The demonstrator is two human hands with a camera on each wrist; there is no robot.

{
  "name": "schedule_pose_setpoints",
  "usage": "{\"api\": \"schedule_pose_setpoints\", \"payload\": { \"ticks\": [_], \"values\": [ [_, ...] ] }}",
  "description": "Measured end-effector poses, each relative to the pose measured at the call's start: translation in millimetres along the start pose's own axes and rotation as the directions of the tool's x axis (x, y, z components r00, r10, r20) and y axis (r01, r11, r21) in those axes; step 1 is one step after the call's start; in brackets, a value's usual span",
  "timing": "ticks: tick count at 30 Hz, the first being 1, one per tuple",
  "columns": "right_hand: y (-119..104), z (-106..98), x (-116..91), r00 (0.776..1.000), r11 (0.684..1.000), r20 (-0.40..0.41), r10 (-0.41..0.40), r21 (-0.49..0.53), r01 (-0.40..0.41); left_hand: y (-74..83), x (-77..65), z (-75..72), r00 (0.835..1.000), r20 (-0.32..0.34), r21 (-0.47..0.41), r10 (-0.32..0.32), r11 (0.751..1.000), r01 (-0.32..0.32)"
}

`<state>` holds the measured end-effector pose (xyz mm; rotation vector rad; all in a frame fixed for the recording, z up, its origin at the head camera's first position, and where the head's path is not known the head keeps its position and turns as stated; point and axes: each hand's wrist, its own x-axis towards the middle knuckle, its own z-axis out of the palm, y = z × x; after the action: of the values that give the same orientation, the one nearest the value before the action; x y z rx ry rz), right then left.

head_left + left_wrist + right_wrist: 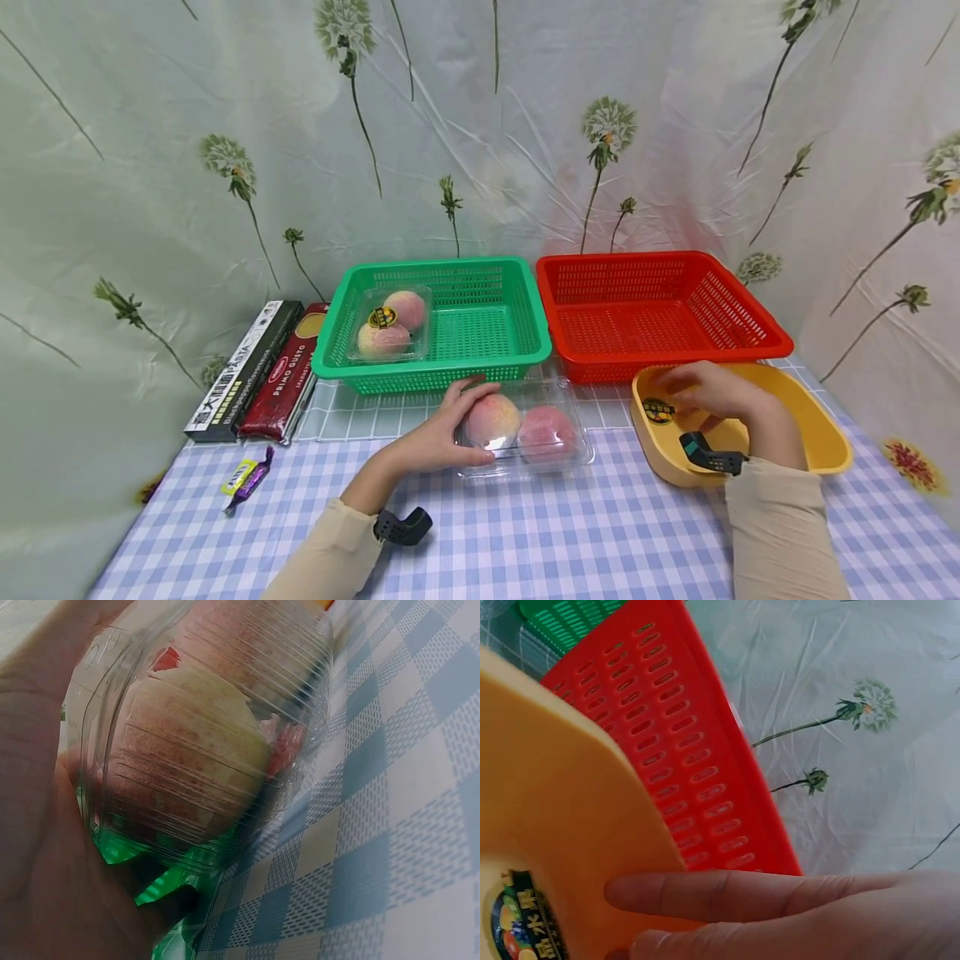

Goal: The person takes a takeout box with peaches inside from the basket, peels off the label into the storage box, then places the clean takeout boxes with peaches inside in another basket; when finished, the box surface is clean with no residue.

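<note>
My left hand (450,429) grips the left end of a clear plastic box (576,417), thumb along the front side and fingers over the back. Two pink-yellow peaches (547,432) lie inside it. In the left wrist view the box's ribbed side (195,742) is close to the palm. My right hand (708,392) reaches into a yellow bin (821,446) on the right. A round black label with fruit pictures (658,410) lies in the bin by its fingers. In the right wrist view the extended fingers (705,892) are apart from the label (521,919).
A green basket (442,367) holds another labelled peach box (390,325). Beside it stands a red basket (630,333), right behind the bin. At left lie a black pasta pack (243,371), a red spaghetti pack (285,375), a yellow packet (238,477) and a purple-wrapped candy (250,482).
</note>
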<state>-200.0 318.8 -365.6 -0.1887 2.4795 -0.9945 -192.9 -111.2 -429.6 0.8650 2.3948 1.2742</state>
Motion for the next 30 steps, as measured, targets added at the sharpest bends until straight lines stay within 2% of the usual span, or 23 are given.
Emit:
{"api": "schedule_pose_setpoints", "payload": {
  "ticks": [6, 13, 16, 18, 20, 21, 23, 26, 28, 30],
  "values": [
    [-8, -5, -1, 0.998, 0.995, -0.039, -0.041, -0.092, 0.038, -1.9, -1.4, -1.5, 1.000, -0.002, -0.004, -0.010, 1.000, 0.010],
    [-18, -13, -8, 0.997, 0.992, -0.058, -0.041, -0.120, 0.034, -8.2, 0.0, -0.5, 1.000, 0.001, -0.006, 0.023, 1.000, -0.023],
    [-22, -18, -11, 0.991, 0.991, -0.111, -0.069, -0.119, 0.055, -10.4, 0.9, -0.2, 1.000, 0.000, -0.018, 0.019, 1.000, -0.019],
    [-23, -22, -12, 0.976, 0.988, -0.191, -0.108, -0.131, 0.084, -11.2, 1.6, -0.2, 1.000, 0.000, -0.019, 0.011, 1.000, -0.011],
    [-23, -24, -13, 0.945, 0.982, -0.291, -0.147, -0.155, 0.105, -10.6, 1.7, -0.6, 1.000, 0.004, -0.018, -0.005, 1.000, 0.005],
    [-23, -24, -13, 0.923, 0.979, -0.347, -0.168, -0.172, 0.114, -9.8, 1.4, -1.2, 1.000, 0.004, -0.018, -0.019, 1.000, 0.019],
    [-21, -24, -12, 0.868, 0.973, -0.456, -0.199, -0.197, 0.119, -7.6, 0.0, -2.8, 0.999, 0.005, -0.015, -0.052, 0.999, 0.052],
    [-17, -23, -11, 0.773, 0.970, -0.599, -0.208, -0.227, 0.085, -5.0, -1.8, -6.1, 0.997, 0.012, -0.006, -0.079, 0.997, 0.079],
    [-13, -23, -10, 0.725, 0.975, -0.665, -0.181, -0.220, 0.041, -4.0, -2.1, -7.7, 0.998, 0.031, -0.009, -0.062, 0.998, 0.063],
    [-9, -25, -9, 0.693, 0.979, -0.703, -0.159, -0.202, 0.019, -3.9, -1.4, -9.0, 0.998, 0.052, -0.026, -0.035, 0.999, 0.036]
  ]
}}
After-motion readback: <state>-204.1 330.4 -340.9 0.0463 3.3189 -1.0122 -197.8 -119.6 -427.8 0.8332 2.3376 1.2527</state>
